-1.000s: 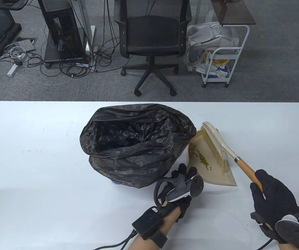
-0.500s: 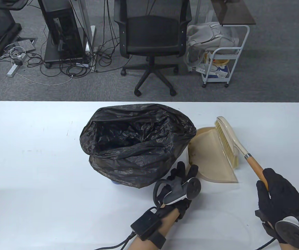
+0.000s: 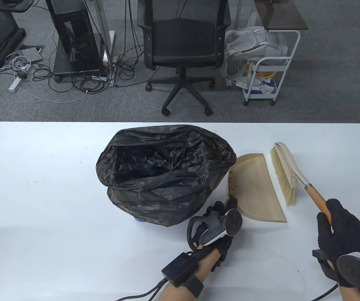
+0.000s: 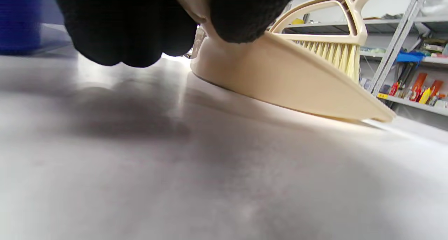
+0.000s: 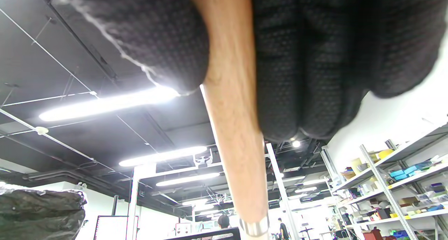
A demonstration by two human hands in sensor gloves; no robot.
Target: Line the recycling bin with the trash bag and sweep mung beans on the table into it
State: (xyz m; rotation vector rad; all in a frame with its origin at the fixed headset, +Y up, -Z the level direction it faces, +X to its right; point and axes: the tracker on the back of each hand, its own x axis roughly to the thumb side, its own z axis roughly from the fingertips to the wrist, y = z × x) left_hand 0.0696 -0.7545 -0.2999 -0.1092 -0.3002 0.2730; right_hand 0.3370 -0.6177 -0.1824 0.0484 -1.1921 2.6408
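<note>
A lab-like workroom: office chair (image 3: 182, 47), floor cables (image 3: 82, 78), stocked metal shelving (image 5: 402, 184).

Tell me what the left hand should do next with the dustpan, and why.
Probably lift the dustpan and tip it over the black trash bag. The left hand already grips its handle, the brush, held by the right hand, sits off its open edge, and no beans show on the table.

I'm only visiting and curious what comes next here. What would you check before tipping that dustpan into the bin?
1. Trash bag lines the bin, mouth open: ok.
2. Left hand grips the dustpan handle: ok.
3. Brush off the pan, beside its open edge: ok.
4. Right hand grips the brush handle: ok.
5. Beans inside the pan: cannot tell.
6. Loose beans on the table: cannot tell.
</note>
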